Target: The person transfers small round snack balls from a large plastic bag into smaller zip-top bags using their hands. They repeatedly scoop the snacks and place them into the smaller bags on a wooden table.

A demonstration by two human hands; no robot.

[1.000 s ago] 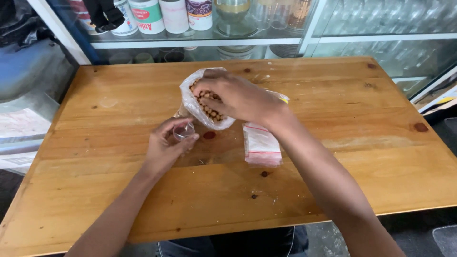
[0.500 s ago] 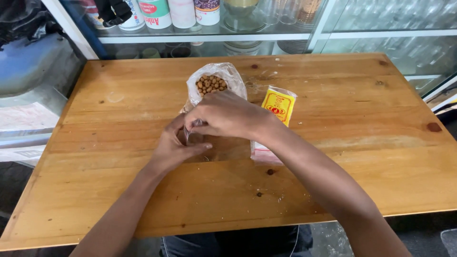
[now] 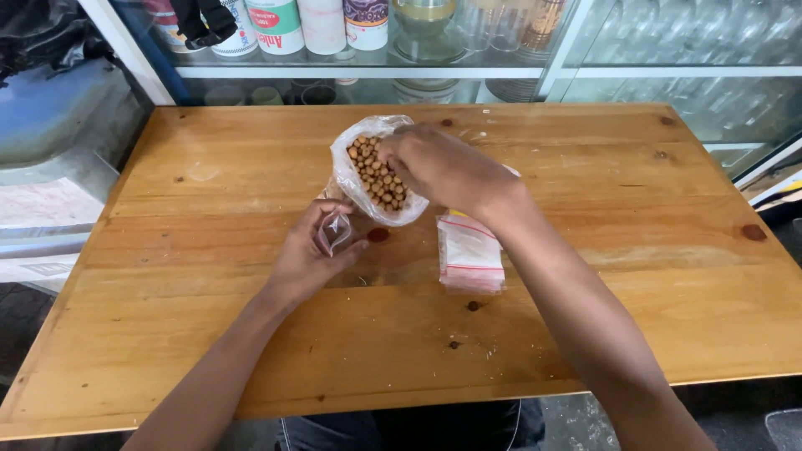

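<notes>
Both hands work: right (image 3: 443, 167) in nut bag (image 3: 376, 175), left (image 3: 313, 255) below it.

head view, looking down, near table (image 3: 167, 334)

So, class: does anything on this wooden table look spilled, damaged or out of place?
Nothing stands out. The bag of round brown nuts is open but nothing has visibly spilled, and the stack of small zip bags lies flat on the table.

A wooden table (image 3: 209, 276) fills the view. At 12 o'clock, a glass shelf (image 3: 535, 72) carries jars (image 3: 322, 23). At 9 o'clock sits a grey bin (image 3: 50, 117).
</notes>
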